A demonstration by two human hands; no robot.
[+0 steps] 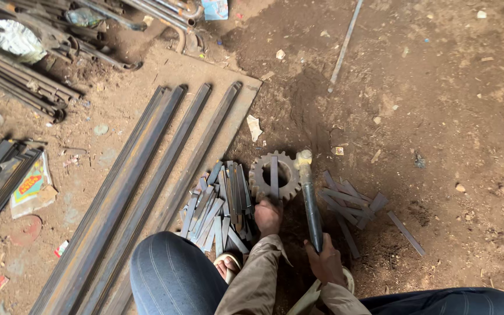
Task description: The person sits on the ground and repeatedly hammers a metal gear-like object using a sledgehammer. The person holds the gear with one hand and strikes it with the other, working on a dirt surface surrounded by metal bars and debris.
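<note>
While left hand [268, 216] pins strip [274, 175], open dirt [438, 116] lies rightward.

We count one gear [273, 177] with one flat metal strip [274, 175] laid across it, and one hammer [309, 195]. Two hands are in view, the left hand [268, 217] and the right hand [325, 263]. Four long steel bars [147, 186] lie side by side. The two piles of short strips, the left pile [217, 207] and the right pile [351, 201], are too tangled for us to count.
</note>
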